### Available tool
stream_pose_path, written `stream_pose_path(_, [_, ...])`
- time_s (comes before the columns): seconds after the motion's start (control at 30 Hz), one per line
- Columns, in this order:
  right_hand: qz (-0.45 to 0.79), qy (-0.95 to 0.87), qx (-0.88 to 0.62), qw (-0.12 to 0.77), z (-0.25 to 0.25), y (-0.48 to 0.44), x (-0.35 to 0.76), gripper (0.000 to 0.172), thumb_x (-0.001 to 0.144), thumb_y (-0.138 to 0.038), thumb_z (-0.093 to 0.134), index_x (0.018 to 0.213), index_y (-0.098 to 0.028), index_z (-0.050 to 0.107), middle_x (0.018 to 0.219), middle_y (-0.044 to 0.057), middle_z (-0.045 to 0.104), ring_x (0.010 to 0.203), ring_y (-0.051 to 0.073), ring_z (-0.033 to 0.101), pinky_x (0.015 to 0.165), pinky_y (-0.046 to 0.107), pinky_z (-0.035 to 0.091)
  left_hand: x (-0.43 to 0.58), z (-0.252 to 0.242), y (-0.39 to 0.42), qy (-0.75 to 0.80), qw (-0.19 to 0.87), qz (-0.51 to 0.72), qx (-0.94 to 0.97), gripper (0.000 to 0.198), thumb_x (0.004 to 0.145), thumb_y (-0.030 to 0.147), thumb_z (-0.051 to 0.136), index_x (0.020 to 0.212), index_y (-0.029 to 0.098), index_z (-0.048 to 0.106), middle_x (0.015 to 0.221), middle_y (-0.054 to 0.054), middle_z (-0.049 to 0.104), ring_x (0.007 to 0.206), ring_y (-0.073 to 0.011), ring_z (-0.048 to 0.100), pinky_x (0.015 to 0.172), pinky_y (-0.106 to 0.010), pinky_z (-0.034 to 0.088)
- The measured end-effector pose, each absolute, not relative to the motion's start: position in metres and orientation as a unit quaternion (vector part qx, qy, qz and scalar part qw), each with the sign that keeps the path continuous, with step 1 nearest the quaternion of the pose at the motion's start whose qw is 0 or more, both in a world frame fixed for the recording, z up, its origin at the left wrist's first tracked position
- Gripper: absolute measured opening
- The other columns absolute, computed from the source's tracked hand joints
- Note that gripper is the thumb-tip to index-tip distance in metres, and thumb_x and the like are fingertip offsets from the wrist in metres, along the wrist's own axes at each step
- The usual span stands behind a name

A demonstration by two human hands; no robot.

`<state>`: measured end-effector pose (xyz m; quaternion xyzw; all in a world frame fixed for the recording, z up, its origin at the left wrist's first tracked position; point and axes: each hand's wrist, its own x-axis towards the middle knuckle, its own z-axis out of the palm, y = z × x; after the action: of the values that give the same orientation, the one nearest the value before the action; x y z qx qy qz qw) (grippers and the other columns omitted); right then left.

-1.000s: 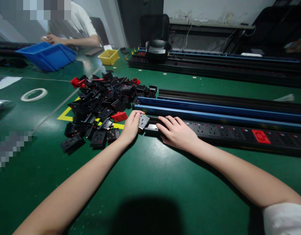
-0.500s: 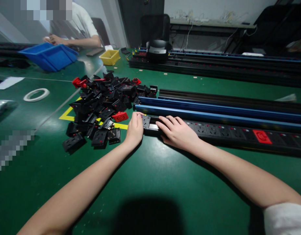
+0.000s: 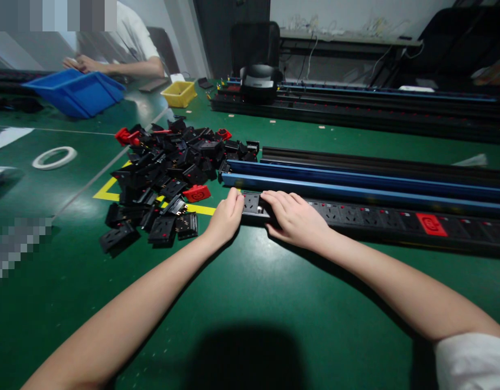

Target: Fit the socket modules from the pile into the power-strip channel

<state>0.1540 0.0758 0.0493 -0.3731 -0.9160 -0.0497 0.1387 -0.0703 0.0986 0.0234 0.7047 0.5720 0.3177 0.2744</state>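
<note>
A wide green work table (image 3: 250, 303) fills the view, with a wall and dark equipment behind it. A long black power strip (image 3: 375, 216) runs from the centre off to the right, and blue rails (image 3: 355, 187) lie parallel just behind it. To the left sits a loose pile of black socket modules (image 3: 168, 168), a few of them red. At the far left are a blue bin (image 3: 77, 95) and a small yellow bin (image 3: 179, 93), beside a seated co-worker's hand (image 3: 77, 64).

The right hand (image 3: 296, 219) lies flat on the strip, fingers spread and holding nothing. The left hand (image 3: 227, 216) has its fingers together and gently curved, their tips pressing on the left edge of one black socket module (image 3: 252, 204) without grasping it. That module sits in the strip's left end, between the two hands. A white tape roll (image 3: 57, 148) lies far left.
</note>
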Motion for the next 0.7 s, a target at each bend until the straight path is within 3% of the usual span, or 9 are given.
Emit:
stream_pose_path(0.23, [-0.024, -0.914, -0.376, 0.149, 0.049, 0.0762, 0.155, 0.064, 0.094, -0.031, 0.059, 0.15, -0.007, 0.041, 0.15, 0.023, 0.054, 0.134, 0.037, 0.054, 0.108, 0.052, 0.047, -0.0737, 0.0224, 0.0981, 0.537, 0.312, 0.314, 0.718, 0.043, 0.091, 0.059, 0.059, 0.084, 0.025, 0.035, 0.07, 0.007, 0.043, 0.063, -0.0141, 0.046, 0.062, -0.028, 0.033])
stream_pose_path(0.53, [-0.016, -0.912, -0.381, 0.15, 0.0489, 0.0754, 0.1545, 0.064, 0.094, -0.031, 0.059, 0.151, -0.007, 0.041, 0.152, 0.023, 0.053, 0.137, 0.037, 0.052, 0.11, 0.052, 0.045, -0.0706, 0.0258, 0.0941, 0.476, 0.305, 0.291, 0.772, 0.031, 0.102, 0.051, 0.044, 0.088, 0.023, 0.042, 0.085, 0.001, 0.054, 0.076, -0.0168, 0.054, 0.074, -0.031, 0.042])
stream_pose_path(0.7, [-0.022, -0.912, -0.383, 0.146, 0.0492, 0.0751, 0.1546, 0.062, 0.096, -0.032, 0.057, 0.15, -0.007, 0.041, 0.153, 0.022, 0.053, 0.137, 0.036, 0.052, 0.11, 0.051, 0.045, -0.0728, 0.0196, 0.0899, 0.499, 0.226, 0.324, 0.771, 0.036, 0.098, 0.057, 0.053, 0.106, 0.023, 0.048, 0.095, -0.003, 0.061, 0.088, -0.0219, 0.063, 0.081, -0.036, 0.048])
